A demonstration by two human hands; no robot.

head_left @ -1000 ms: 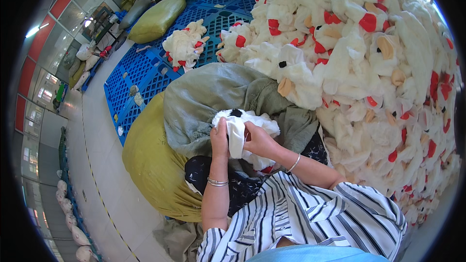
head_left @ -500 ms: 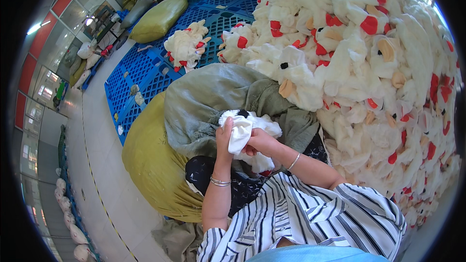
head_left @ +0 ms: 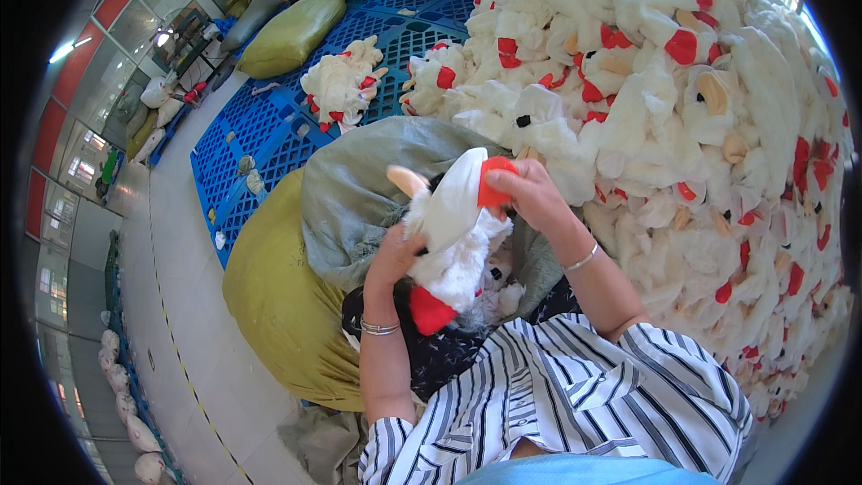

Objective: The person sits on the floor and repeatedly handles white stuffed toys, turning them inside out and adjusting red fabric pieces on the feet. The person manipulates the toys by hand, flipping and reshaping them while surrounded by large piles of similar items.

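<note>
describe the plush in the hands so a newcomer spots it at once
Find the huge white pile on the right. Left of it, in front of a grey-green sack, the left hand and right hand hold the white plush. Unlike the piled ones, it is held up, one red tip in the right hand, another at its lower end.

Wide fisheye view from the person's head, steeply downward, close above left hand (head_left: 391, 257) and right hand (head_left: 534, 192).
</note>
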